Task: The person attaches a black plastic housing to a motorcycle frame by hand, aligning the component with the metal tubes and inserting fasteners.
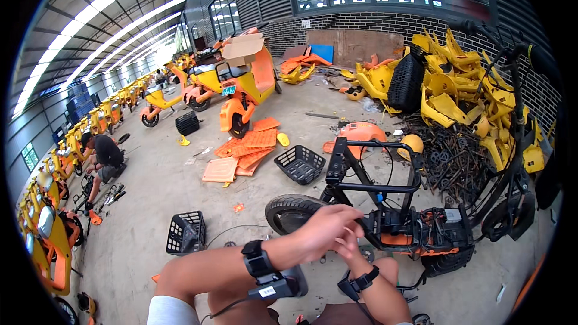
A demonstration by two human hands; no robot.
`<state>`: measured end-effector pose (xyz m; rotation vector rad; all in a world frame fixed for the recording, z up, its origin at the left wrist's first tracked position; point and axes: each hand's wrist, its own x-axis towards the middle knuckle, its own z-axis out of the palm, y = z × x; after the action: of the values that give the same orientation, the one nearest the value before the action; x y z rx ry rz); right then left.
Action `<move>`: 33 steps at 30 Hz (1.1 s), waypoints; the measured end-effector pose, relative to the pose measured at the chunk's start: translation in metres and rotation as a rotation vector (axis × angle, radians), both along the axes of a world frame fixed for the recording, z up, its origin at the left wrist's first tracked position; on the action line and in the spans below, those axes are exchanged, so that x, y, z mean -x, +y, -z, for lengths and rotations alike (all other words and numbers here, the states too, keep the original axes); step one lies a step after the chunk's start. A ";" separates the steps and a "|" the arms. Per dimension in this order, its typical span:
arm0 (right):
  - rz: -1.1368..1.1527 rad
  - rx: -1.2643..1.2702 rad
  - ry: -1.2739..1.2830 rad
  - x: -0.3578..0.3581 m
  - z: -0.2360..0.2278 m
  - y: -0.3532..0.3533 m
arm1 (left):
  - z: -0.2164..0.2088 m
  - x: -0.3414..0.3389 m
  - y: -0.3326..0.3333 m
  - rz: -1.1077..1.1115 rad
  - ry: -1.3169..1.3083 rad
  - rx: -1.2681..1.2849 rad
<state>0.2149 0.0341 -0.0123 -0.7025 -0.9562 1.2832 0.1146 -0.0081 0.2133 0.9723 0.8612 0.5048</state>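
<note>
My left hand (322, 233) reaches in from the lower left, its fingers loosely stretched to the right. My right hand (350, 245) comes up from the lower right, with its fingers apart and partly covered by the left hand. The two hands cross or touch; which, I cannot tell. Nothing shows in either. Right beyond them stands a stripped black scooter frame (378, 187), with a rear wheel (291, 214) at its left and exposed wiring (435, 229) at its right. Black strapped devices sit on my left wrist (259, 260) and right wrist (365, 280).
Black baskets (301, 164) (185, 233) and orange panels (244, 151) lie on the floor. Yellow scrap covers (448, 96) and dark metal parts (448, 165) are heaped at the right. Yellow-orange scooters (250, 87) stand beyond. A person (107, 156) crouches at the left.
</note>
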 end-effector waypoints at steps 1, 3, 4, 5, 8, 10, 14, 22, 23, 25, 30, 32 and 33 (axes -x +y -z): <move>0.000 -0.033 -0.002 0.001 0.008 -0.003 | 0.002 -0.004 -0.006 0.032 -0.023 0.021; -0.013 -0.005 -0.006 0.009 0.025 -0.006 | 0.004 -0.005 -0.014 0.024 -0.086 0.052; 0.008 0.016 -0.028 0.000 0.034 -0.009 | 0.011 -0.007 -0.013 0.038 -0.121 0.060; 0.016 0.017 -0.038 -0.005 0.032 -0.008 | 0.014 -0.006 -0.012 0.022 -0.126 0.061; -0.032 0.118 0.004 -0.013 -0.026 -0.016 | 0.049 0.010 0.010 -0.055 -0.127 0.079; 0.057 0.133 -0.091 -0.014 -0.021 -0.005 | 0.068 0.023 0.032 -0.137 -0.133 0.088; -0.018 0.270 0.353 -0.034 -0.038 -0.016 | 0.079 0.030 0.053 -0.382 -0.040 0.029; 0.021 0.346 0.641 -0.036 -0.036 -0.011 | 0.086 0.026 0.051 -0.079 -0.110 0.201; 0.024 0.337 0.600 -0.036 -0.038 -0.014 | 0.089 0.025 0.052 -0.101 -0.134 0.165; 0.045 0.357 0.528 -0.036 -0.041 -0.019 | 0.096 0.026 0.057 -0.143 -0.147 0.117; -0.069 0.530 0.480 -0.038 -0.033 -0.027 | 0.101 0.034 0.067 -0.260 -0.184 0.119; -0.177 0.551 0.325 -0.034 -0.029 -0.026 | 0.094 0.036 0.067 -0.284 -0.131 0.110; -0.225 0.555 0.208 -0.032 -0.029 -0.030 | 0.096 0.037 0.068 -0.273 -0.084 0.108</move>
<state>0.2474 0.0044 0.0170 -0.8776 -0.5153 1.8135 0.0777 0.0598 0.1173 0.7331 0.9411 0.7193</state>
